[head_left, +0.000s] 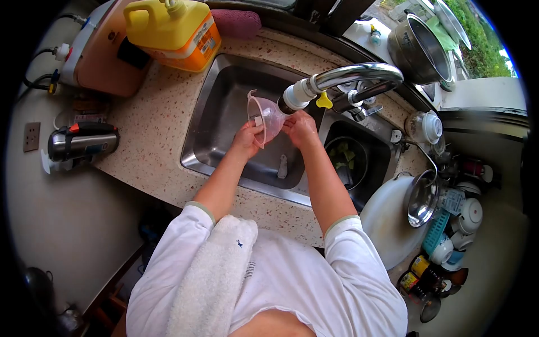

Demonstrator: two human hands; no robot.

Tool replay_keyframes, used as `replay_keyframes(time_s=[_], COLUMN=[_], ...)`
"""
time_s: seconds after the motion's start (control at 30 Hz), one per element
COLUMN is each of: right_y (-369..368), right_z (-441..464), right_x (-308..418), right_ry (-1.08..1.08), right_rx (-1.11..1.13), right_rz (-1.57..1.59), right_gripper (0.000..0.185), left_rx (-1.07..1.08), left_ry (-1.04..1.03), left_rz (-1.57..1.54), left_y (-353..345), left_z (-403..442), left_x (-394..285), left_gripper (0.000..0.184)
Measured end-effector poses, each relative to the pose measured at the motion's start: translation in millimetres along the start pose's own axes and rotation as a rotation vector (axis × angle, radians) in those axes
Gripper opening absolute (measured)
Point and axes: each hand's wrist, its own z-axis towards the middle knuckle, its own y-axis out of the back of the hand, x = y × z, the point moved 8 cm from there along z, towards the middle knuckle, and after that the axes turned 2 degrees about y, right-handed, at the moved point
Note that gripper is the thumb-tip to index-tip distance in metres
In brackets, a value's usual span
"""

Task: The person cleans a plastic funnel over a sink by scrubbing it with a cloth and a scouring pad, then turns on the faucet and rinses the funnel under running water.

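Observation:
Over the large sink basin (210, 112), both my hands are on a pink see-through plastic funnel (270, 121), tilted on its side with its wide mouth facing left. My left hand (247, 139) grips the rim, thumb toward the inside. At the narrow end, the fingers of my right hand (301, 129) are closed around it, partly hidden. The white end of the faucet (297, 96) is just above the funnel. Below my hands, a small pale object (282, 167) lies on the basin floor; its kind is unclear.
The right basin holds a dark pot (366, 163) with green leaves. A yellow jug (168, 33) stands behind the sink on the left. A steel thermos (84, 143) is far left. A white round board (387, 224) and steel bowl (422, 199) sit at right, near stacked dishes.

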Motion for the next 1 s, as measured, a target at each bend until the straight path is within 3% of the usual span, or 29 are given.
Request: replay_keyframes(time_s=[0.03,0.13,0.17,0.23,0.27,0.33,0.37,0.43,0.53,0.67,0.77,0.8,0.83,0.87,1.0], right_y=[5,20,25,6,-3,7,15,39,48,14,-10,-29,-53,-64,-50], right_z=[-3,-21,-23,-45,-52,-44,-40,-23,-13,-15,-6,-19,-33,-43,-27], right_x=[-8,-10,-13,-5,-1,-15,-21,-35,-35,8,21,32,40,45,45], right_ry=[-0.106,-0.142,-0.14,-0.089,-0.063,0.026,0.073,-0.037,-0.115,0.062,0.571,0.583,0.69,0.841,0.527], right_rx=[-0.023,-0.188,-0.149,-0.021,0.044,-0.057,-0.112,-0.116,-0.074,-0.151,-0.32,-0.331,-0.205,-0.243,-0.146], right_rz=[-0.091,-0.012,0.062,0.165,0.216,-0.139,-0.315,-0.482,-0.716,-1.197,-1.38,-1.249,-1.194,-1.234,-1.108], right_gripper=[0.041,0.057,0.069,0.066,0.064,0.054,0.049,0.036,0.026,0.024,0.033,0.041,0.046,0.048,0.032], left_rx=[0.018,-0.146,-0.205,-0.321,-0.351,-0.391,-0.347,-0.262,0.0,0.065,-0.056,-0.088,-0.115,-0.085,0.051], left_ry=[-0.017,-0.079,-0.155,-0.308,-0.432,-0.684,-0.651,-0.584,0.074,-0.087,-0.169,-0.179,-0.191,-0.246,-0.484], left_rz=[-0.041,0.396,0.491,0.683,0.981,1.581,1.65,1.786,1.203,1.285,1.403,1.434,1.463,1.472,1.47], left_y=[15,11,9,4,2,-10,-11,-25,-36,-72,-77,-73,-70,-71,-74], left_z=[10,0,-3,-8,-8,-7,-2,-5,-8,-22,-20,-20,-19,-19,-35], left_x=[-2,-27,-37,-54,-61,-63,-57,-55,-43,-60,-67,-70,-71,-72,-84], left_gripper=[0.031,0.028,0.025,0.02,0.021,0.024,0.025,0.028,0.028,0.029,0.03,0.031,0.031,0.031,0.033])
